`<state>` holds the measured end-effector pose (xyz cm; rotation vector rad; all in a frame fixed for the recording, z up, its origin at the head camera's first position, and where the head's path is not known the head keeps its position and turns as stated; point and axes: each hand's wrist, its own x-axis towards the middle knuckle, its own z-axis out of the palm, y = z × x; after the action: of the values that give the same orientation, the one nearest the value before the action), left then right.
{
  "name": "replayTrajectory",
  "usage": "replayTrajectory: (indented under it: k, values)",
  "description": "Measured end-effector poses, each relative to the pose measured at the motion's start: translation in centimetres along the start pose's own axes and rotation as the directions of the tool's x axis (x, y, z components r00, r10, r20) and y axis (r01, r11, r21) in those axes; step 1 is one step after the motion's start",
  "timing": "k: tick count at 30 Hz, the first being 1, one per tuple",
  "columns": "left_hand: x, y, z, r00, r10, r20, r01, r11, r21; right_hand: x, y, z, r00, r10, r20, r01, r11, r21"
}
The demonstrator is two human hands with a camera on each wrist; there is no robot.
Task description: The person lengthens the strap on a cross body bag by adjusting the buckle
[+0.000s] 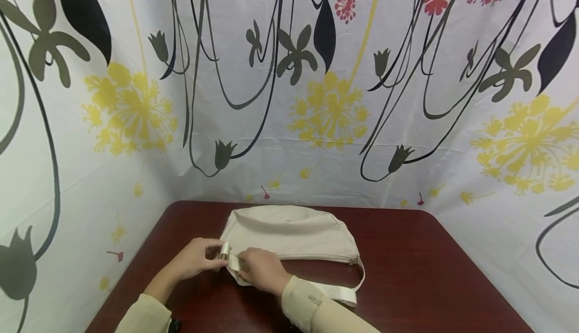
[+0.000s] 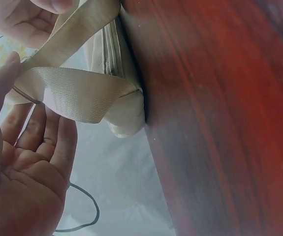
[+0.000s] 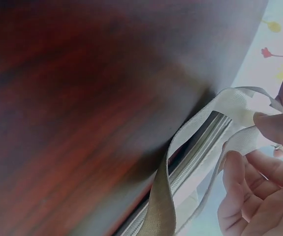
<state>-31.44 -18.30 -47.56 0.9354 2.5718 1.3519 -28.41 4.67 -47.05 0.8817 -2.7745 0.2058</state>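
A cream shoulder bag [image 1: 289,235] lies on the table, its zipper [image 3: 200,152] along the near edge. My left hand [image 1: 199,258] is at the bag's left end and pinches the strap [image 2: 77,93] between thumb and fingers, where it loops through a thin metal ring [image 2: 27,95]. Just to the right, my right hand [image 1: 264,268] pinches another stretch of the same webbing, with thumb and index finger on the band in the right wrist view. The rest of the strap runs under the right forearm and round to the bag's right end.
The dark red wooden table [image 1: 407,267] has rounded far corners. White cloth [image 1: 271,122] printed with flowers and stems hangs behind it and along both sides. A zipper pull [image 1: 353,261] sits at the bag's right end.
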Motion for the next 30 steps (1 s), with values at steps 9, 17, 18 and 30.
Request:
replayTrajectory:
  k: [9, 17, 18, 30]
  values:
    - [-0.03, -0.14, -0.27, 1.000, 0.016, -0.003, -0.016, 1.000, -0.001, 0.28, 0.02, -0.23, 1.000, -0.010, 0.009, 0.010, 0.998, 0.060]
    - [-0.01, -0.25, -0.33, 1.000, 0.018, 0.000, -0.018, 0.999, -0.034, 0.60, 0.27, -0.13, 0.999, -0.033, 0.002, 0.033, 0.995, 0.094]
    - [-0.01, -0.26, -0.32, 1.000, 0.018, 0.000, -0.018, 0.999, -0.039, 0.64, 0.29, -0.09, 0.999, -0.032, 0.008, 0.031, 0.995, 0.099]
    - [-0.16, -0.43, -0.09, 1.000, 0.010, 0.008, -0.010, 0.997, -0.070, 0.24, -0.02, 0.17, 0.999, -0.027, 0.035, 0.022, 0.991, 0.129]
